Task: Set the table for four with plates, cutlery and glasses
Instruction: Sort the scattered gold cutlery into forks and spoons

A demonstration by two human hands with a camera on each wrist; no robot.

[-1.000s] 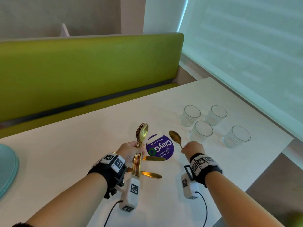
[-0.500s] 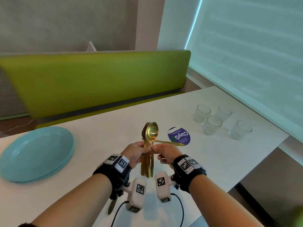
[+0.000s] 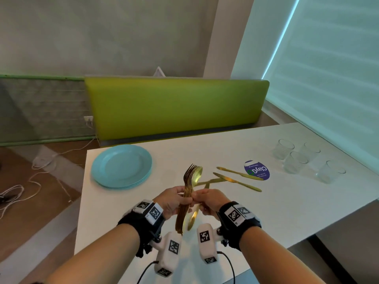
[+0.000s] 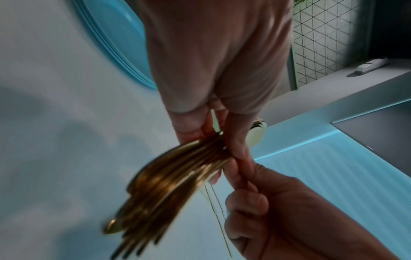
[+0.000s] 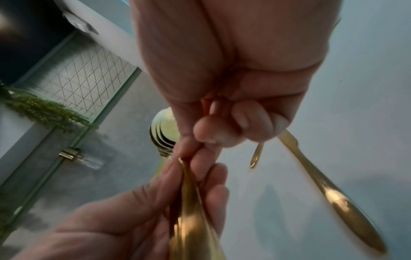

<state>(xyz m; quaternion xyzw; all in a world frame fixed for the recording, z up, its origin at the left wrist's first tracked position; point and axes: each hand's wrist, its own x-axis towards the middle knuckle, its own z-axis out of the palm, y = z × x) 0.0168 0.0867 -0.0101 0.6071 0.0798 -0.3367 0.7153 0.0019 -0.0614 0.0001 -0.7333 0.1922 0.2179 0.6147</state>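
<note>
Looks like a cafe/canteen dining booth, not a home. Evidence: lime-green padded bench seat fixed along the far side of a plain white table; round purple "ClayGo" sticker stuck on the tabletop, small print too tiny to read; wire-mesh panel with green frame beside the bench; roller blind over a big window on the right. Wall socket low down, loose white cables across the brown floor.

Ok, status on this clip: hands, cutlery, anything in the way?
Left hand grips gold cutlery bundle. Right hand pinches at the bundle. Knives loose on table; plates stacked, glasses clustered. Nothing blocking.
</note>
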